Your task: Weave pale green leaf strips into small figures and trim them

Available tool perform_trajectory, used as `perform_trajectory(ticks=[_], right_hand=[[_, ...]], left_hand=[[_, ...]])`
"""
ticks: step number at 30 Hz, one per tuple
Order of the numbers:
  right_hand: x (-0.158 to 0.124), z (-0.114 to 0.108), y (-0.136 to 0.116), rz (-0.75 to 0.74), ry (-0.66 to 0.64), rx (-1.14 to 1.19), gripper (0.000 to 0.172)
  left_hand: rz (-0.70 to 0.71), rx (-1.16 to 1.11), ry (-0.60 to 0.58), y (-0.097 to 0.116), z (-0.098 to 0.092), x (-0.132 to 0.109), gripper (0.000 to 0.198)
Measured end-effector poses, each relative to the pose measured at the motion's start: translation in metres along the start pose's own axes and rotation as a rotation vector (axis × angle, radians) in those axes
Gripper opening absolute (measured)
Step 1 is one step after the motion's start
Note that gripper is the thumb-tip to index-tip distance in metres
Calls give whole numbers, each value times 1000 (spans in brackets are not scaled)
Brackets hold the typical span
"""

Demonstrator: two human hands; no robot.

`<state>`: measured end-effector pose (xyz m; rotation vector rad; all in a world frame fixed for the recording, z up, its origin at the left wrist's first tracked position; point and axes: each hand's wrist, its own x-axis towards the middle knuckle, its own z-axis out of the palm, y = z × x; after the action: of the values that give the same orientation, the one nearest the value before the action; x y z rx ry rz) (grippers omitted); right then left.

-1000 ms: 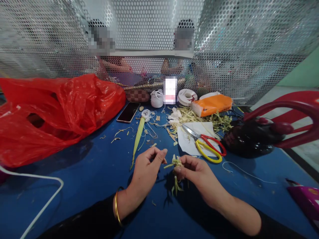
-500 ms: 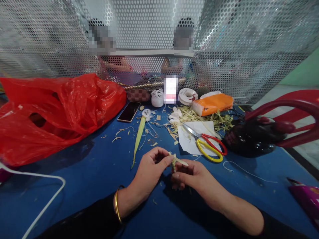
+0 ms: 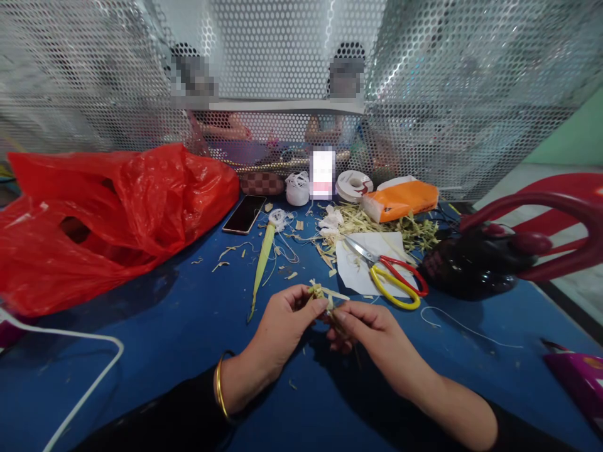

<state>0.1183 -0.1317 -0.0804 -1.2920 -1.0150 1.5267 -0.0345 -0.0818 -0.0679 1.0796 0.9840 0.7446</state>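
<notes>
My left hand point(image 3: 289, 323) pinches a small bundle of pale plant strips point(image 3: 321, 292) between thumb and fingers. Close beside it, my right hand point(image 3: 365, 329) is closed on the lower part of the same bundle, which my fingers partly hide. A pale strip points out to the right above my right fingers. Scissors point(image 3: 393, 278) with one red and one yellow handle lie on a white paper point(image 3: 351, 270) beyond my right hand. A long green leaf piece point(image 3: 262, 263) with white thread at its top lies beyond my left hand.
On the blue table point(image 3: 188, 339) are a red plastic bag point(image 3: 141, 201), a phone point(image 3: 244, 214), thread point(image 3: 298, 188), a ribbon spool point(image 3: 354, 186), an orange packet point(image 3: 405, 198), plant scraps point(image 3: 362, 221) and a dark pot point(image 3: 475, 263). Two people sit behind the perforated screen.
The bundle has tilted and its pale tip has moved slightly up and left. My right hand's fingers have turned and now sit closer against my left fingertips.
</notes>
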Motion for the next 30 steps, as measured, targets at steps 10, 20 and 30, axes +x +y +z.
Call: perform_trajectory(ticks=[10,20,30], right_hand=[[1,-2,-2,-110,70,-55,23],[1,0,-2,-150,115,-51,24],[0,-4,-1,-184,112,-56,20]], left_hand=[[-57,-64,-22,-2,1,2,18],[-33,-92,34,-4,0,2,14],[24,-94,172,-1,-1,3,15]])
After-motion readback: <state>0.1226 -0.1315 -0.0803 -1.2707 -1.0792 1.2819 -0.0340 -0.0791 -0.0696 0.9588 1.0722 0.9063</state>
